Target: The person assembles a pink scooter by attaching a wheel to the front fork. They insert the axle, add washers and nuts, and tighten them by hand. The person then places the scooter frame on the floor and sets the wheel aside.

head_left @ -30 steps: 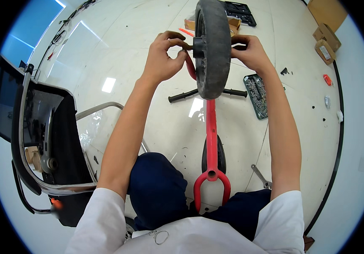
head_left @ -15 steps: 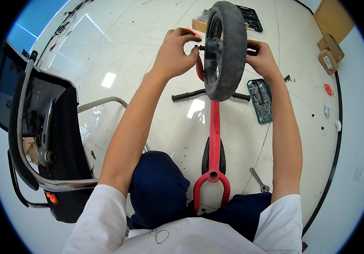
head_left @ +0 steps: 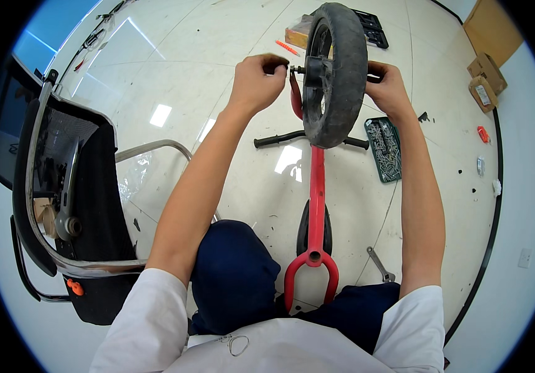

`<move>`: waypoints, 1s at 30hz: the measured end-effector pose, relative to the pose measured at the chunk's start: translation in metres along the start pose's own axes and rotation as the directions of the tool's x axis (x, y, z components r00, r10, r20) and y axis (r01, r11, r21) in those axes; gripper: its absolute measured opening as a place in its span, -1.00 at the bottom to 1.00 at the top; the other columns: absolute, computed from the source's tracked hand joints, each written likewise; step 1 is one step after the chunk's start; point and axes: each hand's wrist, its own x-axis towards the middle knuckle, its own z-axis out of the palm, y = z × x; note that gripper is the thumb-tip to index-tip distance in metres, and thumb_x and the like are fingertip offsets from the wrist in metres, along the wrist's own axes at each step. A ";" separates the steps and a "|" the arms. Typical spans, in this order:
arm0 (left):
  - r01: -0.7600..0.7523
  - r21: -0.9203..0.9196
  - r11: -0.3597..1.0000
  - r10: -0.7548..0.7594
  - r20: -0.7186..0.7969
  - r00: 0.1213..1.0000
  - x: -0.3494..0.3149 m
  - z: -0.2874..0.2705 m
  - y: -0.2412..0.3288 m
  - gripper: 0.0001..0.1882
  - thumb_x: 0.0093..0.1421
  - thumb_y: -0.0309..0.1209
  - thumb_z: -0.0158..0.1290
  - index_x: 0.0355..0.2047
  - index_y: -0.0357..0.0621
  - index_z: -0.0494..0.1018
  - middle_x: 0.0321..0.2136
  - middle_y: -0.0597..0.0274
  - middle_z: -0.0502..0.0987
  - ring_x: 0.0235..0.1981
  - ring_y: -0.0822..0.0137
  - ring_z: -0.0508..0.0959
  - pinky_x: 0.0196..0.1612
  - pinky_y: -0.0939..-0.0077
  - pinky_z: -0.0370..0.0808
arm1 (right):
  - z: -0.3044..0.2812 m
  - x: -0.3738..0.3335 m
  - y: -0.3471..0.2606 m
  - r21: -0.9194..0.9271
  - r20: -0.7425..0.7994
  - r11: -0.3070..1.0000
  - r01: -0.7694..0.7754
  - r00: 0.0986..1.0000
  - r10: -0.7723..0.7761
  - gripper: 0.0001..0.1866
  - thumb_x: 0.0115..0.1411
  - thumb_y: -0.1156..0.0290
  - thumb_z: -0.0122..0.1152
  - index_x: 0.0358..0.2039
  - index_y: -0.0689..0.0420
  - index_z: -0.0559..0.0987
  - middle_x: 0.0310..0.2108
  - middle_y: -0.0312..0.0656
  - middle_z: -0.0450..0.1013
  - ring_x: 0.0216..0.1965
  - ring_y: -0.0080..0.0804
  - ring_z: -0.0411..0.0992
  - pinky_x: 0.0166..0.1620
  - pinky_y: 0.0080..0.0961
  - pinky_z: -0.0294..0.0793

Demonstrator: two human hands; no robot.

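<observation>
A black wheel with a worn tyre stands upright at the front end of a red bike frame, which rests upside down. From the hub's left side juts a threaded axle with a nut on it. My left hand pinches at the axle's outer tip, its thumb and fingers closed. On the wheel's other side is my right hand, fingers bent in toward the hub. The tyre hides its fingertips, and what they grip is not visible. Below the wheel, black handlebars lie against the floor.
A green tray of metal fasteners sits right of the wheel. An adjustable wrench lies near my right knee. Beyond the wheel are an orange pen and a black tool case. A black chair stands at left, cardboard boxes at far right.
My left hand's fingers have curled in and drawn slightly left at the axle tip, uncovering the nut and the orange pen. My right hand stays beside the wheel.
</observation>
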 end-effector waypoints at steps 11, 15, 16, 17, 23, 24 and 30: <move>0.162 -0.112 0.980 -0.153 0.091 0.984 0.003 0.002 0.002 -0.79 0.13 -0.43 0.16 -0.31 -0.36 0.61 -0.52 0.11 0.64 -0.49 0.39 0.65 -0.32 0.56 0.57 | -0.004 0.001 0.009 0.120 -0.013 0.989 -0.081 0.996 0.083 -0.75 0.03 0.54 0.35 -0.29 0.43 0.60 -0.35 -0.03 0.56 -0.30 -0.32 0.58 -0.13 -0.48 0.59; 0.147 -0.140 0.979 -0.124 0.164 0.979 0.004 -0.004 -0.004 -0.78 0.14 -0.46 0.15 -0.23 -0.32 0.60 -0.44 0.10 0.65 -0.45 0.38 0.65 -0.31 0.54 0.57 | -0.006 0.001 0.010 0.099 0.000 0.993 -0.067 0.998 0.067 -0.74 0.03 0.53 0.35 -0.28 0.44 0.60 -0.34 -0.03 0.56 -0.30 -0.32 0.58 -0.13 -0.48 0.59; 0.122 -0.109 0.986 -0.101 0.185 0.978 0.005 -0.007 -0.005 -0.78 0.17 -0.47 0.13 -0.20 -0.33 0.59 -0.41 0.11 0.64 -0.41 0.38 0.64 -0.28 0.53 0.59 | -0.006 0.001 0.010 0.093 0.006 0.994 -0.062 0.998 0.062 -0.74 0.03 0.53 0.35 -0.28 0.44 0.59 -0.34 -0.03 0.55 -0.30 -0.32 0.58 -0.13 -0.48 0.59; 0.097 -0.079 0.992 -0.078 0.208 0.975 0.005 -0.011 -0.007 -0.78 0.19 -0.49 0.12 -0.18 -0.33 0.57 -0.38 0.12 0.64 -0.37 0.37 0.63 -0.25 0.52 0.60 | -0.006 0.001 0.009 0.095 0.005 0.993 -0.067 0.998 0.067 -0.74 0.03 0.53 0.35 -0.28 0.44 0.59 -0.33 -0.02 0.55 -0.29 -0.32 0.58 -0.13 -0.48 0.59; -0.095 0.092 0.991 0.073 0.219 0.973 0.008 -0.012 -0.003 -0.81 0.25 -0.51 0.05 -0.17 -0.37 0.53 -0.35 0.07 0.62 -0.34 0.38 0.61 -0.22 0.52 0.56 | -0.005 0.002 0.010 0.113 0.007 0.991 -0.072 0.997 0.071 -0.74 0.04 0.54 0.35 -0.27 0.44 0.59 -0.31 -0.02 0.55 -0.29 -0.33 0.58 -0.11 -0.47 0.58; -0.087 0.101 0.991 0.063 0.216 0.974 0.007 -0.012 -0.002 -0.81 0.25 -0.52 0.05 -0.17 -0.38 0.53 -0.35 0.07 0.62 -0.34 0.38 0.61 -0.22 0.52 0.55 | -0.005 0.003 0.010 0.110 0.008 0.991 -0.075 0.997 0.075 -0.74 0.04 0.54 0.35 -0.27 0.44 0.59 -0.30 -0.02 0.55 -0.29 -0.33 0.58 -0.11 -0.47 0.58; -0.034 0.003 0.999 0.033 0.172 0.984 0.000 -0.006 -0.003 -0.80 0.25 -0.53 0.04 -0.16 -0.40 0.51 -0.34 0.09 0.62 -0.31 0.38 0.61 -0.18 0.51 0.55 | -0.002 0.001 0.012 0.192 -0.036 0.976 -0.106 0.993 0.115 -0.73 0.03 0.53 0.35 -0.27 0.42 0.60 -0.31 -0.04 0.56 -0.30 -0.37 0.56 -0.10 -0.49 0.56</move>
